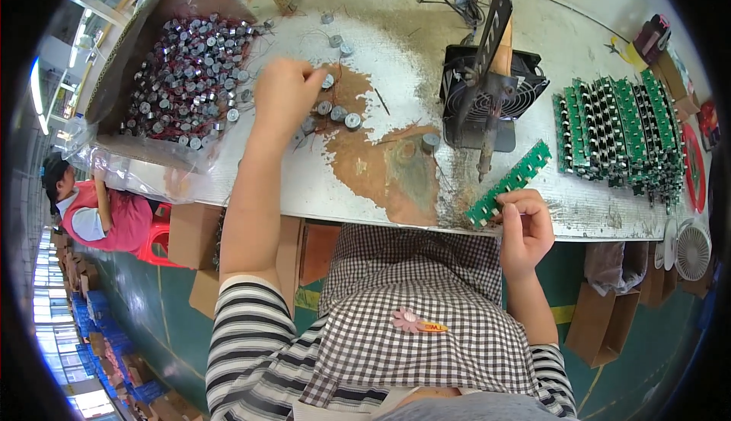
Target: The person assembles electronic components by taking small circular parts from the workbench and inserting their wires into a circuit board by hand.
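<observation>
My left hand (285, 92) reaches over the left part of the table, its fingers pinched together at a small round silver motor (327, 81). More such motors (352, 121) with thin red wires lie loose just beyond and below its fingertips. Near the front edge my right hand (527, 227) is closed on the lower end of a green circuit board strip (518, 180), with thumb and fingers gripping its side. The strip slants up to the right, with small pale parts along it. Just above it points the tip of a soldering iron (484, 164) mounted on a stand.
At the left a plastic-lined cardboard box (103, 116) holds many motors. A black fan (457, 78) stands behind the iron. Rows of green board strips (620, 135) are stacked at the right. Beyond the left table end sits a person in a pink vest (114, 215).
</observation>
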A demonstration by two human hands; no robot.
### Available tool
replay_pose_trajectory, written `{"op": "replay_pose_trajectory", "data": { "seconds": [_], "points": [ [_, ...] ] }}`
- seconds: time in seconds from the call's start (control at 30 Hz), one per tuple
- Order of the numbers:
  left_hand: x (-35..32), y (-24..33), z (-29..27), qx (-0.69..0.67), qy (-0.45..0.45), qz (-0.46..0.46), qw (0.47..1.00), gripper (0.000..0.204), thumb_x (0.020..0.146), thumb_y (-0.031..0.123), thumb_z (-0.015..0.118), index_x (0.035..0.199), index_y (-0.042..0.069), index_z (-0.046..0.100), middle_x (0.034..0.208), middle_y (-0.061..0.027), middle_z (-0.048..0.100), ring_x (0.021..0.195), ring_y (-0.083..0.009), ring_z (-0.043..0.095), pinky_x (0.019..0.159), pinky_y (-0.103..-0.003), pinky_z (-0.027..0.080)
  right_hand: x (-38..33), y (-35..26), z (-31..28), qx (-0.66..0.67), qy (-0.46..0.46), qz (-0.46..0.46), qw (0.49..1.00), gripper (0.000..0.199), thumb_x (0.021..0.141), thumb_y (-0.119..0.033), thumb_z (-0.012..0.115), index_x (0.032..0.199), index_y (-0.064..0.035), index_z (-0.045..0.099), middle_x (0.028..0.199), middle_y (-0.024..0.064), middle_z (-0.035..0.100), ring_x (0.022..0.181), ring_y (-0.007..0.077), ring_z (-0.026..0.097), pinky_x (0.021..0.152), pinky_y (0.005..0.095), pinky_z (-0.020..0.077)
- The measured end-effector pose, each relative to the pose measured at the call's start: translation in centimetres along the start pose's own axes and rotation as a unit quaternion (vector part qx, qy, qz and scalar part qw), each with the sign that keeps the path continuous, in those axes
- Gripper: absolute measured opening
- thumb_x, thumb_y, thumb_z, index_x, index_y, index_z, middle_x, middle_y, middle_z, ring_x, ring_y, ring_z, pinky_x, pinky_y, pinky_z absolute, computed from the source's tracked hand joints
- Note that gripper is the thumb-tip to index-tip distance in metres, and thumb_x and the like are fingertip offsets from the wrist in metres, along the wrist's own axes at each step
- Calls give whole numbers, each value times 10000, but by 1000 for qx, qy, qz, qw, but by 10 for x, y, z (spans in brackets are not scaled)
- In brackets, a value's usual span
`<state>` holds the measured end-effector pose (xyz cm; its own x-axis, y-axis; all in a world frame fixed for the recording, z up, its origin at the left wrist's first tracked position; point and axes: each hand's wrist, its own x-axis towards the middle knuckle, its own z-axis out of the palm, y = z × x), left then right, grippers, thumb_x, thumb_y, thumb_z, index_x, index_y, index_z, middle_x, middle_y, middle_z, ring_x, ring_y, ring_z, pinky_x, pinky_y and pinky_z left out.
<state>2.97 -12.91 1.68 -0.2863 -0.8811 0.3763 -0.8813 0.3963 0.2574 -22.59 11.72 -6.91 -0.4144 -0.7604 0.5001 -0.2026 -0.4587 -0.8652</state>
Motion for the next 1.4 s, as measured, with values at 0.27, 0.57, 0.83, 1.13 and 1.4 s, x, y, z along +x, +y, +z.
{"op": "replay_pose_trajectory", "data": {
  "seconds": [0.27, 0.57, 0.83, 1.13, 1.4],
  "points": [
    [58, -19, 13, 75, 96, 55, 991, 198, 787, 248, 615, 834, 68, 682, 775, -167, 662, 730, -355, 637, 655, -437, 502, -2, -1, 1, -2, -16, 7, 1000, 62, 865, 79, 535, 833, 30, 515, 945, 156, 580, 688, 105, 528, 595, 204, 458],
    [131, -40, 78, 290, -111, 121, 943, 158, 739, 99, 584, 858, 85, 688, 876, -177, 673, 812, -356, 659, 667, -469, 527, 2, -1, 5, -56, -17, -38, 998, 76, 831, 81, 582, 805, 32, 530, 897, 163, 606, 733, 142, 550, 612, 221, 443],
    [99, -40, 48, 126, 23, 144, 981, 152, 810, 134, 560, 850, 54, 683, 833, -175, 668, 790, -343, 656, 671, -425, 516, 5, 3, 5, -68, -21, -42, 997, 93, 823, 87, 589, 791, 28, 525, 872, 160, 619, 685, 140, 546, 561, 228, 438],
    [-23, 45, -13, -187, 242, 95, 947, 323, 905, 23, 489, 1224, -23, 473, 853, -141, 678, 757, -275, 660, 671, -362, 500, 2, 1, 6, -82, -17, -32, 996, 96, 812, 94, 588, 799, 27, 520, 871, 159, 617, 700, 155, 549, 579, 237, 438],
    [-133, 83, 10, -577, -124, -121, 798, 112, 956, 112, 514, 980, 3, 502, 656, 56, 453, 595, -8, 388, 532, -189, 304, 1, 1, 3, -70, -41, -11, 997, 85, 877, -12, 572, 838, 12, 501, 986, 178, 596, 801, 192, 552, 696, 268, 444]
  ]
}}
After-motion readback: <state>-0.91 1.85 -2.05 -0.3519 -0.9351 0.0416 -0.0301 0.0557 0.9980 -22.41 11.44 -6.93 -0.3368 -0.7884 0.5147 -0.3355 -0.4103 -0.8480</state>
